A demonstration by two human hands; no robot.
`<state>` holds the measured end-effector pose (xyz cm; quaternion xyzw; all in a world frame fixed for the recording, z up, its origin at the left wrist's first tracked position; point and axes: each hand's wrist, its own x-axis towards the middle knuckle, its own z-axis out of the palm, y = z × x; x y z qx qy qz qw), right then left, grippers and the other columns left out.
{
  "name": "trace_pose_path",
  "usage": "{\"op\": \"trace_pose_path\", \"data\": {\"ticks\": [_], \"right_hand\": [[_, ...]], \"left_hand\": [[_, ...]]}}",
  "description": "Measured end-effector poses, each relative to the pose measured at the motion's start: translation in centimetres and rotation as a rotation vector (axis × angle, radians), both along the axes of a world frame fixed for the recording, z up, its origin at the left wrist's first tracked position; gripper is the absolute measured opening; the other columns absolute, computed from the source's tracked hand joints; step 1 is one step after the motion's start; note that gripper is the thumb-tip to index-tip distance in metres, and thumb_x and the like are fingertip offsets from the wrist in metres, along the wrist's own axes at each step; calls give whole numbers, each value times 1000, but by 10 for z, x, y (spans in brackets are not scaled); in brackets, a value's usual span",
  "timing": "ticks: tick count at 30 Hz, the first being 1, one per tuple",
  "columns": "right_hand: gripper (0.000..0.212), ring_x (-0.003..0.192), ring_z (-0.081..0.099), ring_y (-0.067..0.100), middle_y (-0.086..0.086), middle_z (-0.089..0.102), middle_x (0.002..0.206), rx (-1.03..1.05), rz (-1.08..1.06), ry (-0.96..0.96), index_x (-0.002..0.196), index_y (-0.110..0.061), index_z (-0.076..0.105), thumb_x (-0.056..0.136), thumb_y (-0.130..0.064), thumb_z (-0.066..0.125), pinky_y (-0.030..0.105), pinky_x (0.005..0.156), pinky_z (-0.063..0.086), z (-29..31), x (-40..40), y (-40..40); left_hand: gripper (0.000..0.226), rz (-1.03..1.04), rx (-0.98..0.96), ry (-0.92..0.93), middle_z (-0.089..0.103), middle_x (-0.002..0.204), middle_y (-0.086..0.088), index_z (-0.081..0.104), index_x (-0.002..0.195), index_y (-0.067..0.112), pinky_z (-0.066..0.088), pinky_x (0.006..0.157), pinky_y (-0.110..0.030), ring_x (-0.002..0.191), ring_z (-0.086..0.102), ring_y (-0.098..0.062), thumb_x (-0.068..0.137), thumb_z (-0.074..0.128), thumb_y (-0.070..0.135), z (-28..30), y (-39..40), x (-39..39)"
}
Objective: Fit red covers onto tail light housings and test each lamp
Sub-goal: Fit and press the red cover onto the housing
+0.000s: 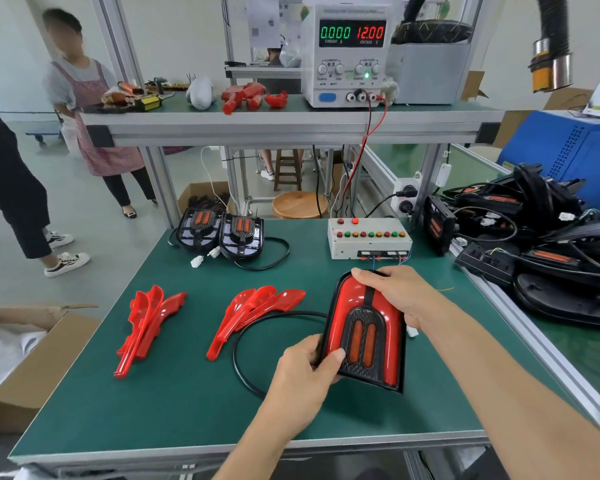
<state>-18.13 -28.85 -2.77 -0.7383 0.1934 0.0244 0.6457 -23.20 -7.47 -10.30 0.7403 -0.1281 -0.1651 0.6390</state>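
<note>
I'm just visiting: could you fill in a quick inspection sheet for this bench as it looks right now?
Surface: green mat.
Job's things: lamp with red cover on, held; two bare housings; two cover piles; test box.
Clutter: housing heap on the right.
Hands: left hand and right hand grip the lamp.
Cables: black lead loops on the mat.
Surroundings: supply reads 12.00 V; two people stand left.

- Open green bench mat (174, 393) lies bare along the near edge and between the two red plastic cover stacks (146, 327) (253, 313).
- A looping black cable (243, 355) crosses the middle.
- Far side is blocked by two black uncovered housings (222, 233) and the white button test box (369, 239).
- A tangled black housing heap (534, 244) fills the right.
</note>
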Motion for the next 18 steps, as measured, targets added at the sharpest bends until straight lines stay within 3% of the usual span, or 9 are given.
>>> {"op": "trace_pose_path", "data": {"ticks": [4,11,16,18], "right_hand": [[38,69,77,27,11,79,82,29,-28,30,92,-6,75,80,-40,85,34,61,61,-1,-2,-3],[34,68,77,25,9,79,81,13,-12,16,93,-8,76,81,-38,84,33,60,61,0,-6,3],[48,88,75,19,5,80,95,43,45,-9,108,-12,74,91,-55,67,36,86,53,3,-20,-3],[37,80,72,16,3,78,92,47,34,-49,112,-10,72,94,-42,68,33,76,54,-2,-32,-11]], "left_hand": [[21,-38,-259,212,77,114,-5,68,122,11,59,92,-33,111,71,-22,105,57,16,8,3,0],[21,-20,-223,180,78,111,-5,71,120,14,59,87,-31,108,73,-20,103,59,9,6,5,-2],[20,-7,-217,172,78,110,-3,72,119,15,60,85,-29,105,74,-17,103,59,11,8,8,0],[21,-16,-189,158,78,108,-2,74,117,20,60,84,-27,104,74,-15,104,58,14,6,10,-1]]}}
